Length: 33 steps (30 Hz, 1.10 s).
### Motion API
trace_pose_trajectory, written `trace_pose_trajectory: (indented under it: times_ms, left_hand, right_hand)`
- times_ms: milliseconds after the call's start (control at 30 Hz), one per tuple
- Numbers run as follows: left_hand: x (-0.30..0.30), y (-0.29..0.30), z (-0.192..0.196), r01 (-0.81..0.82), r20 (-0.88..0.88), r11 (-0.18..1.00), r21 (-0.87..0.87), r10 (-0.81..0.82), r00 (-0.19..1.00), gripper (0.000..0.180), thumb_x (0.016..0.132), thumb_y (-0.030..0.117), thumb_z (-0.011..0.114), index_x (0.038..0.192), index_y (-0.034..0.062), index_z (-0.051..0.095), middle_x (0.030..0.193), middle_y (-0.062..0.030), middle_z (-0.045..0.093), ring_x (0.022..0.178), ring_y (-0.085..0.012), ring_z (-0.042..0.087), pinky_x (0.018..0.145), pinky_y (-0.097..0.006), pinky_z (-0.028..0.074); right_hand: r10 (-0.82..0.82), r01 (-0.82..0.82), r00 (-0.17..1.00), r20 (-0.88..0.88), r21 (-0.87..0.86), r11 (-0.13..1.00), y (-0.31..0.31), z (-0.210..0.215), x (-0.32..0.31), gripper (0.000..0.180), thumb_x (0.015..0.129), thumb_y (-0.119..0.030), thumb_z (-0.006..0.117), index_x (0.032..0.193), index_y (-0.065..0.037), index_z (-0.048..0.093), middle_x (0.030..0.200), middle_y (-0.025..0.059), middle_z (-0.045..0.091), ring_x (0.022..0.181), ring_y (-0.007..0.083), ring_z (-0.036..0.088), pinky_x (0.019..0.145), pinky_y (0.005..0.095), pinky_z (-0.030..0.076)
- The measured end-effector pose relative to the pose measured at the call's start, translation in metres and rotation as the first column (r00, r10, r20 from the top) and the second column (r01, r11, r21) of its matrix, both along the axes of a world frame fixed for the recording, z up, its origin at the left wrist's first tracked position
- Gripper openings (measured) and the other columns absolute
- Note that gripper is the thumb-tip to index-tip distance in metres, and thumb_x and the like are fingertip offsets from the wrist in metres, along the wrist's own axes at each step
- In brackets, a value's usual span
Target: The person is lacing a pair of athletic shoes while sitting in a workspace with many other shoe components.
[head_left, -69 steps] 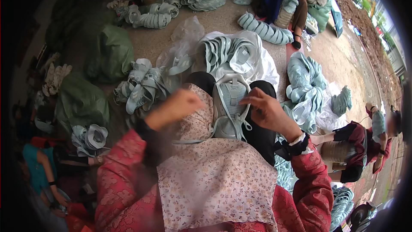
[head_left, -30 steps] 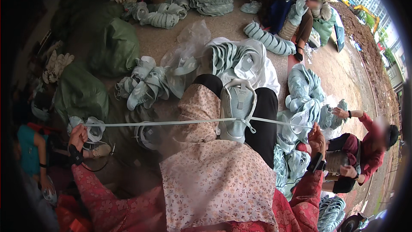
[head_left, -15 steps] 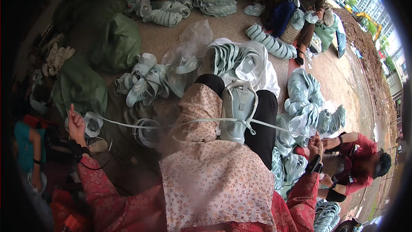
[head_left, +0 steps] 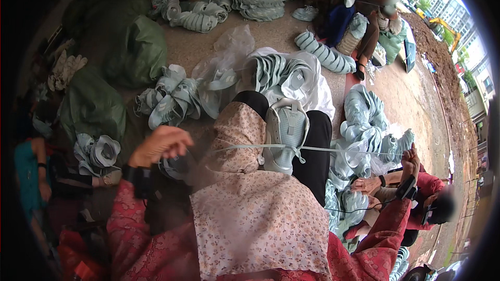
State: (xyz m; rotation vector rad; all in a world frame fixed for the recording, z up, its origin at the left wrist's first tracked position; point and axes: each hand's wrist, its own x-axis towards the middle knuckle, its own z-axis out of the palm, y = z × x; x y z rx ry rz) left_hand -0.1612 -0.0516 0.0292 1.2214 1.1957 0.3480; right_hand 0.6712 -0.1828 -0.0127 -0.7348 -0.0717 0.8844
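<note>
Now the left hand [head_left: 159,145] sits nearer the knee than a half-second ago, while the right hand [head_left: 410,157] stays out wide. Both hands pinch a thin pale lace [head_left: 234,147], taut across the soft grey-blue shoe upper [head_left: 285,135] on the lap.

A pale blue-grey shoe upper [head_left: 285,136] of matt woven mesh lies on floral printed cotton cloth [head_left: 250,213], laced with smooth flat fabric cord [head_left: 338,150], beside crinkled glossy clear plastic sheeting [head_left: 232,47] and rough concrete floor [head_left: 284,28].
</note>
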Motion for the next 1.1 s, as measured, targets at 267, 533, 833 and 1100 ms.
trace_pose_trajectory:
  times_ms: [267,533,833,1100]
  left_hand:
    - [0.138,-0.036,-0.034,0.458,0.723,0.729,-0.509,0.074,0.687,0.06,0.097,0.042,0.052,0.137,-0.0012,0.042,0.091,-0.0054,0.057,0.063,-0.0057,0.046,0.045,-0.018,0.038]
    - [0.114,0.014,-0.067,-0.134,0.771,0.81,-0.571,0.585,0.252,0.021,0.1,0.019,0.051,0.113,0.0031,0.052,0.07,0.0021,0.043,0.058,-0.0074,0.039,0.05,-0.021,0.037]
    - [-0.097,0.023,-0.071,-0.572,0.922,0.748,-0.336,0.386,-0.037,0.024,0.101,0.017,0.047,0.117,0.0003,0.053,0.073,-0.0002,0.043,0.061,-0.0101,0.039,0.053,-0.022,0.037]
    - [-0.141,0.014,-0.038,-0.901,0.751,0.248,-0.356,0.65,-0.118,0.028,0.098,0.023,0.055,0.119,0.0066,0.061,0.089,-0.0045,0.059,0.08,-0.0157,0.056,0.073,-0.028,0.05]
  right_hand:
    - [0.467,-0.114,0.527,0.71,-0.485,0.867,0.064,0.066,-0.214,0.042,0.096,-0.011,0.053,0.138,-0.008,0.047,0.067,-0.006,0.047,0.047,0.0027,0.035,0.046,0.0174,0.029]
    - [0.568,-0.471,-0.255,0.782,-0.614,0.634,0.072,0.038,-0.384,0.015,0.093,-0.007,0.056,0.104,-0.002,0.066,0.08,0.0027,0.062,0.069,0.0137,0.06,0.061,0.0292,0.048]
    - [0.37,-0.108,-0.685,0.627,-0.59,0.8,0.076,0.008,-0.411,0.014,0.088,-0.019,0.062,0.094,-0.007,0.056,0.088,0.011,0.063,0.078,0.0324,0.064,0.064,0.0416,0.05]
    - [0.414,-0.048,-0.73,0.544,-0.644,0.763,0.074,0.0,-0.404,0.014,0.088,-0.013,0.058,0.097,-0.005,0.051,0.089,0.0129,0.063,0.077,0.034,0.064,0.063,0.042,0.05]
